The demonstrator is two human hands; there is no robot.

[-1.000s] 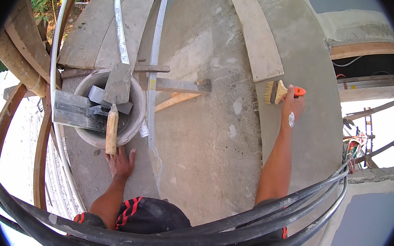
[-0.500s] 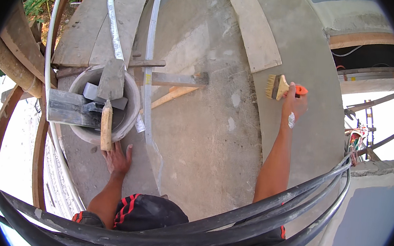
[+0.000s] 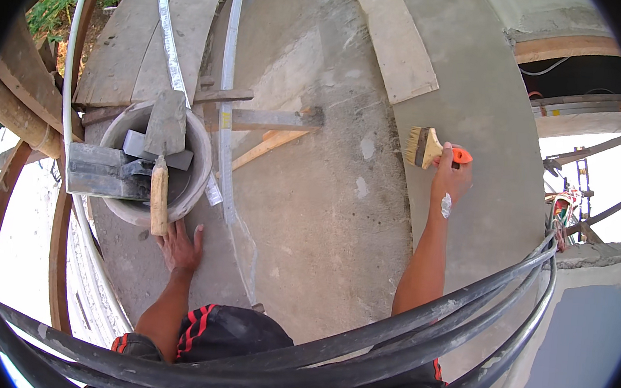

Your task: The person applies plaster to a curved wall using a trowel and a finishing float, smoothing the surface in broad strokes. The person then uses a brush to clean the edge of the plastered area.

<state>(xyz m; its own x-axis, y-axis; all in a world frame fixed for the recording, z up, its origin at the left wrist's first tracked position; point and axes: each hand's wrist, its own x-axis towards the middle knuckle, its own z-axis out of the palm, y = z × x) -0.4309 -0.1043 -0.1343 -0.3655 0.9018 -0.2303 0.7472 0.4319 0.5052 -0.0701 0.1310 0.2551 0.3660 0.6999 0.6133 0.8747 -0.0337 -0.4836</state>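
My right hand (image 3: pixel 451 178) grips a wide paintbrush (image 3: pixel 423 148) by its orange-tipped handle. Its pale bristles point left, over the smooth grey plastered strip (image 3: pixel 486 172) near that strip's rough left edge; I cannot tell if they touch it. A white smear marks my right wrist. My left hand (image 3: pixel 181 248) lies with fingers spread on a grey board, just below a bucket (image 3: pixel 196 191). Across the bucket's rim rest a wooden-handled trowel (image 3: pixel 166 126) and a flat grey plastering float (image 3: pixel 109 171). A grey block (image 3: pixel 179 159) sits there too, partly hidden by the trowel.
Thick black cables (image 3: pixel 354 371) sweep across in front of my lap. A long metal straightedge (image 3: pixel 230 61) runs beside the bucket. A thin plank (image 3: pixel 394 42) lies along the plastered strip. Wooden poles (image 3: pixel 26 110) stand at the left, and an opening with wires (image 3: pixel 564 205) lies at the right.
My right hand has brought the brush nearer to me and slightly left along the plastered strip. The whole view has shifted a little; my left hand stays in place by the bucket.
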